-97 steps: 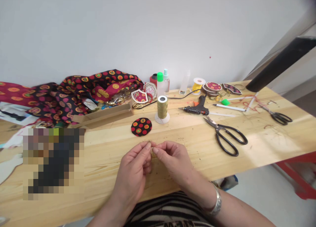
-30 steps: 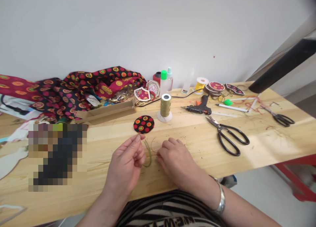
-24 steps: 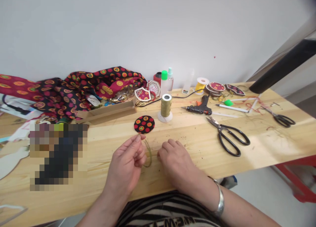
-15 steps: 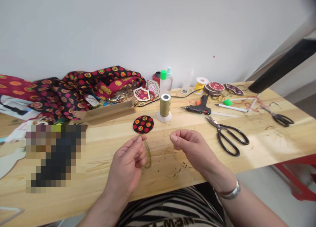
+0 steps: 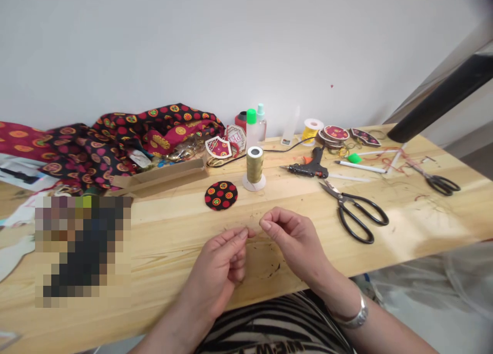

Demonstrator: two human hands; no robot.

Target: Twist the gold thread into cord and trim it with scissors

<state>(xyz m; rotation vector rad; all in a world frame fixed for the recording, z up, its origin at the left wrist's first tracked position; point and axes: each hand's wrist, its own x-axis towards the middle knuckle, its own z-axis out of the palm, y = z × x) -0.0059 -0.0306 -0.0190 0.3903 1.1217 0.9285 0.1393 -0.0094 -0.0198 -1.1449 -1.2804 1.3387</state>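
Note:
My left hand (image 5: 223, 267) is low over the table, thumb and forefinger pinched together. The olive-green thread that hung from this pinch half a second ago is hidden or too fine to see now. Close by on the right, my right hand (image 5: 295, 241) is also closed in a pinch, and what it holds, if anything, cannot be made out. The two sets of fingertips almost meet. Just beyond them lie a round black patch (image 5: 221, 195) with red and yellow flower dots and an upright spool of olive-green thread (image 5: 254, 168).
Black-handled scissors (image 5: 356, 210) lie to the right, with a glue gun (image 5: 308, 165) behind them. Smaller scissors (image 5: 439, 182) rest farther right. Bottles (image 5: 252, 131) stand by the wall. Patterned cloth (image 5: 96, 143) and a cardboard tray (image 5: 165, 175) fill the back left.
My left hand has moved right and slightly down, close to my right hand, which shifted a little left. The hanging loop of green thread no longer shows.

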